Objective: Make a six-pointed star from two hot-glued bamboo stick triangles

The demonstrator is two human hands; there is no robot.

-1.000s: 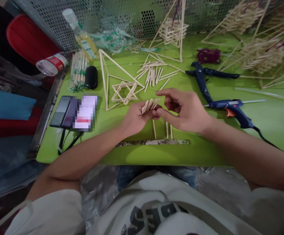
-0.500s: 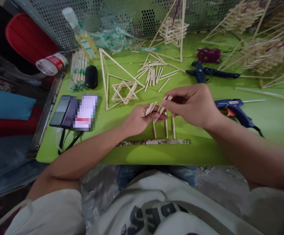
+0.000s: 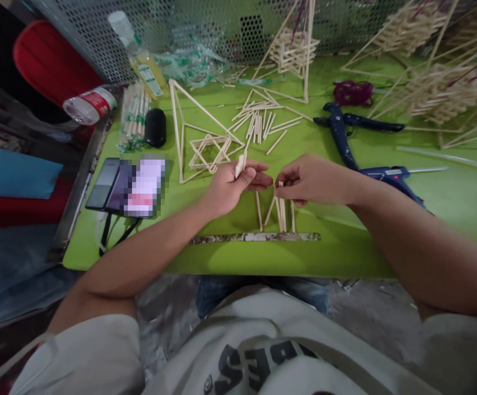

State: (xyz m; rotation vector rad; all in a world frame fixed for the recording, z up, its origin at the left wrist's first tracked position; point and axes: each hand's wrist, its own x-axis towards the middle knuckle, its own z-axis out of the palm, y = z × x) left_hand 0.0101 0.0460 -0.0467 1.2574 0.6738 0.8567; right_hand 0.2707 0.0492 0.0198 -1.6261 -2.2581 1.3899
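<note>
Several short wooden sticks (image 3: 241, 165) are gripped in my left hand (image 3: 230, 185), thumb pressed over them and fingers stretched to the right. My right hand (image 3: 304, 182) pinches several more wooden sticks (image 3: 281, 211) by their upper ends, just above the green table. Beside these, single sticks (image 3: 258, 211) lie on the table, roughly upright to the edge. Their lower ends come near a flat, worn strip (image 3: 258, 237) lying along the table's front. A loose pile of sticks (image 3: 257, 126) is spread beyond my hands.
Left of the pile stands a stick pyramid frame (image 3: 180, 131) with a star shape in it. On the right are a blue cutter (image 3: 339, 129), a glue gun (image 3: 394, 175) and purple string (image 3: 352, 92). Phones (image 3: 145, 184) and a bottle (image 3: 147, 71) are at left.
My hands have drawn apart. The right hand has come down toward the strip with several sticks, while the left keeps its own bunch, now tipped more upright.
</note>
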